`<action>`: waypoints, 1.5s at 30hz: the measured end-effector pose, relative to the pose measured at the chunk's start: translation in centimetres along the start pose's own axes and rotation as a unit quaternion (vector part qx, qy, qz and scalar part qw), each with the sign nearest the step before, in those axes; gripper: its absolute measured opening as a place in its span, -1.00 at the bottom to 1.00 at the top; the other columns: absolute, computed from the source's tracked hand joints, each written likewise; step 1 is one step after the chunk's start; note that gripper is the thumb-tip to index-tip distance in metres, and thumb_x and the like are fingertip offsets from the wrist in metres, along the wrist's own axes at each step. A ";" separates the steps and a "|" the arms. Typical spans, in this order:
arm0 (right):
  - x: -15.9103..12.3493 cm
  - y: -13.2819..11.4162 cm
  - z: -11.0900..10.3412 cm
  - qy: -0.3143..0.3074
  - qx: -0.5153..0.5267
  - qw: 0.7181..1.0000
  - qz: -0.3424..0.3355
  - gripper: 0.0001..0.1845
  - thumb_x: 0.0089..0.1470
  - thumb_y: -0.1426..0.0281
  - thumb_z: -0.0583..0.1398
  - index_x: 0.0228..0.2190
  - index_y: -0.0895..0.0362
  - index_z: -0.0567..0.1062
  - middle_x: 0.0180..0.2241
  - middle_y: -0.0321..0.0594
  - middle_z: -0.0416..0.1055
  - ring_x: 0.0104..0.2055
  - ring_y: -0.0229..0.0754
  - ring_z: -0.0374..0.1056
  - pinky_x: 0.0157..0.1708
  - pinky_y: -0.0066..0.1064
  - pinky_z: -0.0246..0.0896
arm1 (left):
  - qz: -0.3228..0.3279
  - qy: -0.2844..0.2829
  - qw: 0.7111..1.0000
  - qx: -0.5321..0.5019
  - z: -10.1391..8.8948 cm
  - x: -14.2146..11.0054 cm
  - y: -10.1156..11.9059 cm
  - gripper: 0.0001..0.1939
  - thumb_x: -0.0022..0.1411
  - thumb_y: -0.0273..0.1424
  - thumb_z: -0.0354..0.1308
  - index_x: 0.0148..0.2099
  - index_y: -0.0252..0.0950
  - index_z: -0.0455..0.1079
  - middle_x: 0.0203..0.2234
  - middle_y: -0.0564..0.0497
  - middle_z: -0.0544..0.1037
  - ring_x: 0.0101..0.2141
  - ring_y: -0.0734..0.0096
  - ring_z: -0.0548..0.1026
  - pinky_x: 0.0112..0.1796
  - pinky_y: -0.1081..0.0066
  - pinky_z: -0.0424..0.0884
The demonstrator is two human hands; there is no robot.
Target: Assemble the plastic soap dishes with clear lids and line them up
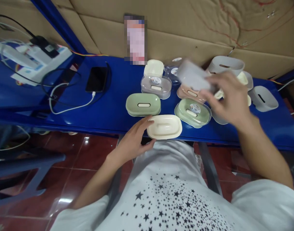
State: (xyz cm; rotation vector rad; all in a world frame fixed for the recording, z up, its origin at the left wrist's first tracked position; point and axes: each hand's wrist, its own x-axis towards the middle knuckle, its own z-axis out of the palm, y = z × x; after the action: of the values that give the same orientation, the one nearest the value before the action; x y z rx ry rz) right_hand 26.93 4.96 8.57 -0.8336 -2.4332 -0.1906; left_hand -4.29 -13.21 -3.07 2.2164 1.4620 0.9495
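Observation:
My left hand [134, 138] rests at the near edge of the blue table [108, 109], its fingers spread against the left side of a cream soap box [164, 126]. My right hand [230, 98] is raised over the right part of the table and grips a grey soap-box part [192, 77], blurred by motion. Below it lie a green soap box with a clear lid [193, 112] and a pink one [189, 93]. A closed green soap box [143, 104] sits left of centre, with a brown box under a clear lid [156, 86] and a cream piece [153, 68] behind it.
Several grey and cream box parts [262, 98] lie at the right end near the cardboard wall [209, 29]. A black phone [96, 79] on a white cable and a power strip [33, 61] with wires sit at the left. A blue stool [23, 173] stands on the red tiled floor.

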 end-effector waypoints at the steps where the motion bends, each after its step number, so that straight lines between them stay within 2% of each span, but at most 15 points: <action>1: -1.7 -2.2 0.1 -0.007 0.008 0.999 -0.041 -0.60 0.45 0.21 0.24 0.21 0.08 0.53 0.07 -0.04 0.62 0.10 0.04 0.54 0.09 -0.05 0.41 | -0.004 0.005 1.000 -0.010 0.0 -0.1 0.0 -0.26 0.44 -0.33 0.28 0.52 -0.11 0.03 0.45 -0.27 0.31 0.44 -0.02 0.33 0.38 -0.09 0.38; 4: -6.0 -7.6 1.6 -0.047 0.001 0.990 -0.136 -0.48 0.42 0.39 0.27 0.34 -0.05 0.41 0.04 -0.20 0.66 0.10 -0.03 0.53 0.12 -0.09 0.35 | -0.030 0.016 0.999 -0.035 0.1 -0.4 0.0 -0.18 0.44 -0.28 0.31 0.56 -0.08 -0.03 0.44 -0.23 0.34 0.43 -0.01 0.36 0.39 -0.06 0.39; 7: -8.1 -10.1 3.6 -0.075 0.014 0.984 -0.161 -0.33 0.42 0.50 0.23 0.44 -0.05 0.29 0.10 -0.20 0.65 0.18 -0.05 0.50 0.18 -0.13 0.28 | -0.064 0.017 0.996 -0.052 0.1 -0.8 0.0 -0.12 0.43 -0.21 0.33 0.59 -0.04 -0.08 0.47 -0.22 0.30 0.42 -0.04 0.36 0.39 -0.08 0.39; 14: -8.2 -9.9 6.1 -0.128 0.020 0.975 -0.183 -0.48 0.47 0.50 0.15 0.36 -0.02 0.42 0.29 -0.20 0.53 0.30 -0.05 0.44 0.29 -0.08 0.30 | -0.043 -0.001 0.998 -0.036 -0.2 -1.0 -0.1 -0.10 0.44 -0.21 0.33 0.61 0.05 -0.10 0.51 -0.20 0.22 0.48 -0.07 0.26 0.40 -0.14 0.36; 17: -8.3 -10.1 6.7 -0.133 0.048 0.974 -0.179 -0.55 0.46 0.51 0.15 0.28 0.03 0.51 0.27 -0.17 0.54 0.32 -0.06 0.42 0.35 -0.08 0.29 | -0.016 -0.023 1.000 -0.003 -0.3 -0.8 -0.2 -0.18 0.43 -0.15 0.34 0.58 0.08 0.05 0.53 -0.19 0.18 0.49 -0.12 0.22 0.38 -0.17 0.37; 20: -7.9 -10.1 6.2 -0.132 0.092 0.970 -0.181 -0.57 0.46 0.48 0.16 0.27 0.08 0.52 0.22 -0.11 0.58 0.30 -0.07 0.45 0.33 -0.08 0.35 | 0.007 -0.008 1.000 0.028 0.0 -0.8 -0.2 -0.30 0.44 -0.15 0.33 0.51 0.04 0.21 0.53 -0.21 0.19 0.48 -0.16 0.25 0.38 -0.19 0.36; 23: -5.4 -8.2 4.4 -0.112 0.151 0.963 -0.195 -0.59 0.47 0.48 0.13 0.25 0.12 0.53 0.19 -0.11 0.60 0.30 -0.10 0.45 0.33 -0.13 0.38 | 0.011 0.000 0.999 0.036 0.2 -0.8 -0.3 -0.34 0.44 -0.16 0.33 0.48 0.01 0.26 0.52 -0.23 0.20 0.46 -0.15 0.29 0.35 -0.18 0.41; 27: 1.7 -1.6 3.2 -0.079 0.106 0.985 -0.108 -0.62 0.50 0.45 0.10 0.23 0.14 0.54 0.20 -0.09 0.58 0.31 -0.07 0.44 0.34 -0.10 0.30 | 0.015 0.003 0.998 0.053 0.3 -0.9 -0.3 -0.37 0.45 -0.17 0.32 0.46 -0.03 0.27 0.50 -0.27 0.22 0.44 -0.16 0.31 0.34 -0.20 0.41; 30: 7.9 4.0 5.4 -0.160 0.034 0.985 -0.050 -0.57 0.49 0.41 0.16 0.28 0.27 0.49 0.36 0.06 0.42 0.43 0.02 0.30 0.42 -0.02 0.11 | 0.019 0.007 0.998 0.058 0.3 -0.9 -0.3 -0.39 0.45 -0.16 0.31 0.45 -0.06 0.28 0.50 -0.27 0.23 0.43 -0.16 0.33 0.33 -0.19 0.42; 32: 11.2 6.8 7.7 -0.211 0.030 0.977 -0.014 -0.38 0.42 0.31 0.28 0.38 0.29 0.37 0.46 0.16 0.23 0.45 0.01 0.26 0.45 0.04 0.03 | 0.017 0.007 0.998 0.059 0.2 -0.8 -0.3 -0.40 0.46 -0.15 0.31 0.44 -0.07 0.29 0.50 -0.26 0.23 0.43 -0.15 0.34 0.33 -0.18 0.42; 34: 13.6 8.4 9.8 -0.252 0.038 0.967 0.013 -0.22 0.31 0.30 0.39 0.40 0.30 0.30 0.47 0.20 0.19 0.41 -0.05 0.30 0.46 0.03 0.03 | 0.015 0.004 0.998 0.062 0.2 -0.8 -0.3 -0.41 0.46 -0.14 0.30 0.43 -0.09 0.30 0.50 -0.25 0.23 0.43 -0.15 0.33 0.34 -0.17 0.41; 37: 15.4 9.3 11.4 -0.276 0.037 0.960 0.036 -0.34 0.25 0.45 0.42 0.29 0.34 0.42 0.35 0.12 0.40 0.29 -0.14 0.43 0.41 -0.04 0.17 | 0.018 0.001 0.998 0.068 0.1 -0.9 -0.3 -0.41 0.47 -0.14 0.29 0.43 -0.11 0.30 0.50 -0.27 0.23 0.44 -0.16 0.31 0.34 -0.18 0.41; 39: 15.6 9.3 11.1 -0.269 0.036 0.961 0.043 -0.48 0.32 0.50 0.36 0.25 0.36 0.47 0.30 0.09 0.47 0.27 -0.14 0.46 0.39 -0.06 0.22 | 0.019 0.001 0.997 0.070 0.1 -0.9 -0.3 -0.42 0.47 -0.14 0.29 0.43 -0.10 0.30 0.50 -0.27 0.22 0.44 -0.16 0.31 0.34 -0.17 0.40; 42: 14.3 8.1 8.5 -0.215 0.045 0.975 0.041 -0.49 0.43 0.47 0.26 0.32 0.36 0.40 0.36 0.11 0.40 0.38 -0.13 0.36 0.45 -0.09 0.15 | 0.013 -0.001 0.998 0.067 0.2 -0.9 -0.3 -0.37 0.47 -0.12 0.29 0.47 -0.08 0.25 0.50 -0.26 0.23 0.45 -0.15 0.30 0.35 -0.15 0.39; 45: 9.9 4.5 4.5 -0.097 0.071 0.993 0.013 -0.47 0.46 0.39 0.25 0.36 0.26 0.40 0.40 0.04 0.37 0.47 -0.10 0.27 0.52 -0.09 0.09 | -0.011 -0.002 0.999 0.040 0.2 -0.8 -0.3 -0.18 0.44 -0.10 0.32 0.57 -0.06 0.06 0.49 -0.25 0.27 0.45 -0.14 0.31 0.36 -0.14 0.37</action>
State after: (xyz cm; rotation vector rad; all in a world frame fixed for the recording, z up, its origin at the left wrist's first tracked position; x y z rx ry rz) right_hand 21.13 15.02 10.02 -0.8526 -2.5784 0.0761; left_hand -4.54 -13.79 -3.70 2.2523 1.5452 0.8937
